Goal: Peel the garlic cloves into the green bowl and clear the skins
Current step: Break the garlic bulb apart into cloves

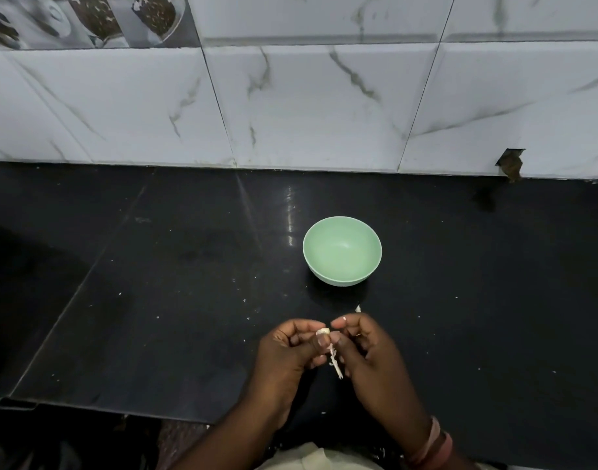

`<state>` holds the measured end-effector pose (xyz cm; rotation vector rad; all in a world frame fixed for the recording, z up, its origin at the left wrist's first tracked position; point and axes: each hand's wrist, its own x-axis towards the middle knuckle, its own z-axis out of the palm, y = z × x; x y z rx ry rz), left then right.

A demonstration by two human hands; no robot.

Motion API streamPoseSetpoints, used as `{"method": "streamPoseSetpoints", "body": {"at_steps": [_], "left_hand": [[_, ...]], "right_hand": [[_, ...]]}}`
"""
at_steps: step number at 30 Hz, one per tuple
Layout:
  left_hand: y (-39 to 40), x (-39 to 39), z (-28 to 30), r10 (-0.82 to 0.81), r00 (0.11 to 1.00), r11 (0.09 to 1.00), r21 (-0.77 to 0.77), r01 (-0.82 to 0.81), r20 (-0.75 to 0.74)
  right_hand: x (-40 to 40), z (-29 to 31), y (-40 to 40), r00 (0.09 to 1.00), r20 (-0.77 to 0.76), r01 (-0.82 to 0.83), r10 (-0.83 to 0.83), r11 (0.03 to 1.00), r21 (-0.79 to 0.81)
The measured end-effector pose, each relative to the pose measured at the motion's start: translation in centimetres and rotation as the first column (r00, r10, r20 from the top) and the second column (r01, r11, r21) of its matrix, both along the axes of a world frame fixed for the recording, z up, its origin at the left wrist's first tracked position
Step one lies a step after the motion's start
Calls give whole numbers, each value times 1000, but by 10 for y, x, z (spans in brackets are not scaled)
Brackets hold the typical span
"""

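A pale green bowl [342, 250] stands on the black counter [175, 273], and nothing shows inside it. In front of it, near the counter's front edge, my left hand [287, 351] pinches a small white garlic clove [323, 331] between thumb and fingers. My right hand [365, 347] meets it fingertip to fingertip and pinches a strip of papery skin [335, 362] that hangs down from the clove. A tiny scrap of skin [358, 308] pokes up just behind my right fingers.
White marble-pattern wall tiles [291, 103] rise behind the counter, with a chipped brown hole [512, 164] at the right. Small white flecks are scattered over the counter. The counter's front edge runs near the bottom left.
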<state>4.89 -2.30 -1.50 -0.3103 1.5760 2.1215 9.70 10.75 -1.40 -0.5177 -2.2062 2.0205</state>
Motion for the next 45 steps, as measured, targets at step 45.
{"method": "streamPoseSetpoints", "body": {"at_steps": [45], "left_hand": [[11, -4, -1, 79, 997, 996, 31, -80, 17]], "right_hand": [[-14, -14, -8, 991, 64, 134, -119, 841, -524]]}}
